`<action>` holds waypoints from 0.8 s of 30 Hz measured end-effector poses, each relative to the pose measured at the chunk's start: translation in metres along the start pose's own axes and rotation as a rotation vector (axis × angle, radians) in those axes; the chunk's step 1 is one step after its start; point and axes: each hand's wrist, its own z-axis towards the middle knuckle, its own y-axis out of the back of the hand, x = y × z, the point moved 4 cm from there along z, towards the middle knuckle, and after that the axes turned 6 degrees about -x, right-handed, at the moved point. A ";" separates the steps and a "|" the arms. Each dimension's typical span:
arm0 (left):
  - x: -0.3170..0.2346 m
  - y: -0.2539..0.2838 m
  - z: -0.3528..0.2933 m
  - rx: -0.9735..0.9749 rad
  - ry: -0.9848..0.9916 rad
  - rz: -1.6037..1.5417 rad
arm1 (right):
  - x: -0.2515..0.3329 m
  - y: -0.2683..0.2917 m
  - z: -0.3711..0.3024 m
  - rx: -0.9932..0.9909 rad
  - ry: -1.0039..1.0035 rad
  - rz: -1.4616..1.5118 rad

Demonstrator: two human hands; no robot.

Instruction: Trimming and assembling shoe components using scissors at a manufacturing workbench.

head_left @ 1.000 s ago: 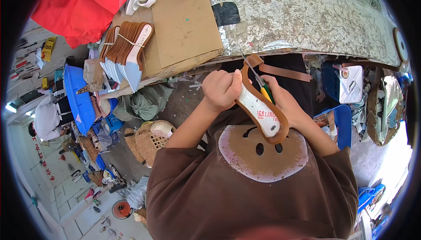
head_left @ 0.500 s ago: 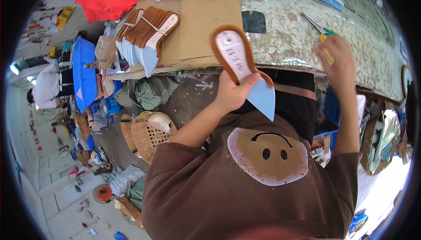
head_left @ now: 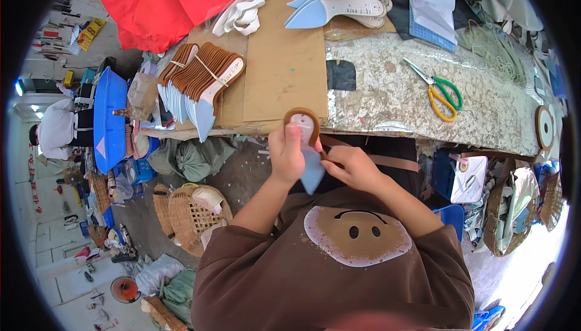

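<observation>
My left hand (head_left: 287, 157) is wrapped round a shoe insole (head_left: 312, 172) in front of my belly, at the table's near edge. The insole has a brown border, a pale upper face and a light blue pointed end that hangs down. From the right, my right hand (head_left: 358, 171) pinches the brown edging at the insole's side; its fingertips partly cover that spot. Scissors (head_left: 445, 97) with yellow and green handles lie spread on the table to the right. Further left on the table sit bundled insoles (head_left: 209, 80) of the same kind, tied with bands.
The worktable (head_left: 387, 107) is partly covered by cardboard (head_left: 284, 71). Toward its back lie unedged blue-and-white insoles (head_left: 339, 9), red cloth (head_left: 157, 4), white straps (head_left: 245, 13) and papers (head_left: 433, 1). A tape roll (head_left: 544, 127) is at the right edge. Below left stands a woven basket (head_left: 193, 216).
My right hand has let go of the scissors, leaving them on the table, and has come over to the insole's edge. My left hand has brought the insole lower and tilted it.
</observation>
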 end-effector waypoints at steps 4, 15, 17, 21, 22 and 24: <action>0.004 0.042 0.062 -0.137 -0.377 0.918 | -0.008 0.051 0.049 -0.168 -0.051 -0.288; -0.055 -0.053 0.041 0.510 -0.382 0.036 | -0.069 0.175 0.218 -0.348 0.455 -1.453; -0.090 -0.096 0.006 0.940 -0.379 -0.478 | -0.071 0.175 0.230 -0.263 0.498 -1.454; -0.133 -0.123 -0.022 1.149 -0.287 -0.963 | -0.075 0.175 0.232 -0.309 0.516 -1.431; -0.139 -0.123 -0.021 1.140 -0.286 -0.960 | -0.074 0.174 0.232 -0.289 0.453 -1.428; -0.148 -0.124 -0.021 1.179 -0.219 -1.055 | -0.070 0.173 0.233 -0.294 0.382 -1.393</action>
